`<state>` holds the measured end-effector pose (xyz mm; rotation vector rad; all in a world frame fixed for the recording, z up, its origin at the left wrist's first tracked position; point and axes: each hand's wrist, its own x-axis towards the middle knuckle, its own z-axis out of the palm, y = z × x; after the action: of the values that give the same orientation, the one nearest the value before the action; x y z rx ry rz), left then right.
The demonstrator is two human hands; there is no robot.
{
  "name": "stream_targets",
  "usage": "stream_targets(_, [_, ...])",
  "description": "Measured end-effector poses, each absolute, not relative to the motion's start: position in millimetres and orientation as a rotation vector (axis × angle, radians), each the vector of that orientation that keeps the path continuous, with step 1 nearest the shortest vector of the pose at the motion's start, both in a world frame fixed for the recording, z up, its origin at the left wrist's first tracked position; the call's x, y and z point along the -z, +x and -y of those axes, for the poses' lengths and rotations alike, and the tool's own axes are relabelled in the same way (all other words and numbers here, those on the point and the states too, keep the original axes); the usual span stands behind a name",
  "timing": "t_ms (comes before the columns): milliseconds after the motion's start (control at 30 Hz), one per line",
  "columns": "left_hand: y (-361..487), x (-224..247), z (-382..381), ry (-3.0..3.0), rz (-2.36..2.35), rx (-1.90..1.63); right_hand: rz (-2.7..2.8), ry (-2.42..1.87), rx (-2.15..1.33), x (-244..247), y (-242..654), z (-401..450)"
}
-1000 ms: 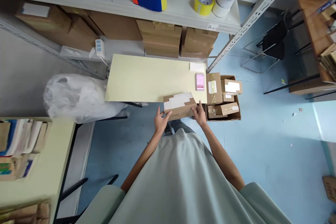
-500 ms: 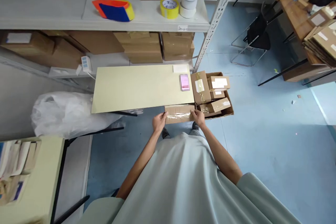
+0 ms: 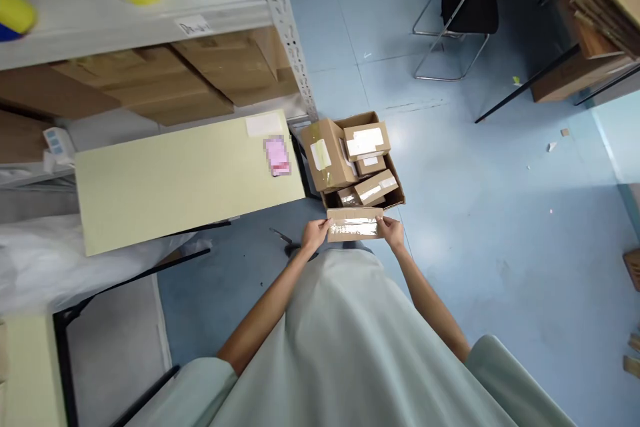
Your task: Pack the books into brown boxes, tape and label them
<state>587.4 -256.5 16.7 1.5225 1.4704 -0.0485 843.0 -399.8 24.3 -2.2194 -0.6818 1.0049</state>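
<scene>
A small taped cardboard box (image 3: 355, 224) is held level in front of my body, its shiny tape facing up. My left hand (image 3: 315, 236) grips its left end and my right hand (image 3: 393, 232) grips the right end, fingers closed on both. Just beyond it stands a larger open carton (image 3: 398, 181) holding several smaller boxes, some with white labels. The held box is at the carton's near edge; whether they touch I cannot tell.
A pale yellow table (image 3: 190, 180) at the left bears a pink item (image 3: 277, 155) and a white paper (image 3: 263, 124). Behind it is a metal shelf (image 3: 235, 17) with boxes and tape rolls. A black chair (image 3: 470, 10) stands at the back right.
The view has turned and shifted right, so table and shelf appear further left. Still in both hands, the small box is now in front of the open carton instead of by the table's edge.
</scene>
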Motion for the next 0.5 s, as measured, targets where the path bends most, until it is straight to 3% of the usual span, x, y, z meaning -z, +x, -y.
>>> stream_targets(200, [633, -6, 262, 1.534, -1.489, 0.119, 0.608, -2.24, -1.058, -12, 879, 414])
stream_targets(500, [629, 0, 258, 1.511, -1.625, 0.149, 0.76, -2.248, -1.14, 9, 884, 399])
